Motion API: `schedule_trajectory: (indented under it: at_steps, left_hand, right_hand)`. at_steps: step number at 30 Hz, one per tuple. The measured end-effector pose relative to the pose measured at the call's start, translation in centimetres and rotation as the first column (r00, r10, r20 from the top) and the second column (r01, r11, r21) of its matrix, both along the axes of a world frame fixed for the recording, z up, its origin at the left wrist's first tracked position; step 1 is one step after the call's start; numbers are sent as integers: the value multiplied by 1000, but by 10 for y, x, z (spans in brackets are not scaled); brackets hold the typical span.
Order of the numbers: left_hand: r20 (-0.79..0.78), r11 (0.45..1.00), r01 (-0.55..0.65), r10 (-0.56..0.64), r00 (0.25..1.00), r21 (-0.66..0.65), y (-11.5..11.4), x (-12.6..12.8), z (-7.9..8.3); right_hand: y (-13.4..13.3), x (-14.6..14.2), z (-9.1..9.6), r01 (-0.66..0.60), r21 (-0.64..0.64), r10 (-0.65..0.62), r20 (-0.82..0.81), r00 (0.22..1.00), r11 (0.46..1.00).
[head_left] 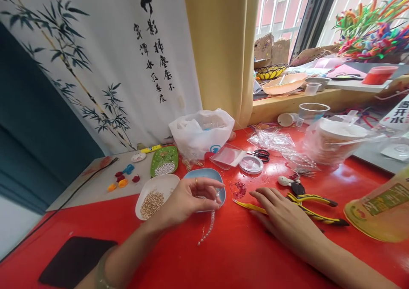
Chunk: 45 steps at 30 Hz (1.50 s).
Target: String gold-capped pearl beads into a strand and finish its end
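My left hand [188,199] hovers over the blue dish [220,193], thumb and fingers pinched on the top of a strand of pale beads [208,227] that hangs down onto the red table [230,250]. My right hand [283,214] lies on the table with fingers stretched out, its fingertips on yellow tweezers [244,204]. Just right of that hand lie yellow-handled pliers [315,206]. A white dish of small gold beads [153,199] sits left of my left hand. A green dish of white beads [164,161] stands behind it.
A white plastic bag [201,131], a round thread spool [251,164], small scissors [262,154] and clear packets [277,146] crowd the back of the table. A yellow bag [380,208] lies at the right. A black pad [75,261] sits at the near left. The window ledge holds bowls and colourful craft pieces.
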<state>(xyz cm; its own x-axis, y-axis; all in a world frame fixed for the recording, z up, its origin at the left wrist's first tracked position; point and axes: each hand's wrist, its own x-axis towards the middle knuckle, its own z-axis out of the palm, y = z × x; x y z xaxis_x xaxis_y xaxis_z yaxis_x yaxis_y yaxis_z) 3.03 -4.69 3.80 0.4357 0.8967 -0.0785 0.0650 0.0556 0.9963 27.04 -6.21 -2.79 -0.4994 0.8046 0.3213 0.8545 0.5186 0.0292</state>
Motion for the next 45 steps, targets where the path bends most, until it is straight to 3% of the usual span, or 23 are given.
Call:
schedule_trajectory:
  at_steps: [4, 10, 15, 17, 21, 24, 27, 31, 38, 45]
  left_hand:
    - [12, 1000, -12, 12, 1000, 4, 0, -3, 4]
    - [37, 999, -47, 48, 998, -7, 1, -6, 7]
    - [15, 997, -70, 70, 997, 21, 0, -6, 7]
    - [10, 996, -84, 84, 996, 23, 0, -6, 8]
    - [0, 993, -108, 108, 994, 42, -1, -5, 10]
    - [-8, 995, -97, 98, 995, 37, -3, -3, 11]
    - [0, 997, -81, 81, 997, 8, -4, -1, 11]
    - [9, 997, -71, 71, 997, -14, -6, 0, 11]
    - [-48, 994, -26, 21, 999, -103, -6, -1, 11]
    - [-159, 990, 47, -69, 985, -135, -1, -2, 1]
  right_hand:
    - [16, -10, 0, -68, -95, 77, 92, 993, 993]
    - [20, -12, 2, -78, -140, 50, -194, 980, 987]
    - [11, -23, 29, -141, -271, 22, -400, 916, 952]
    - [5, -27, 42, -135, -284, 0, -430, 903, 949]
    - [-5, -32, 62, -208, -204, 88, -480, 873, 957]
    - [-7, -40, 71, -210, -247, 36, -565, 825, 946]
    - [-4, -53, 72, -234, -338, -45, -649, 760, 911]
    - [0, -65, 70, -377, -380, -54, -761, 646, 844]
    - [-1, -62, 64, -377, -448, -126, -763, 634, 811]
    - [-4, -60, 56, -349, -488, -229, -786, 574, 800]
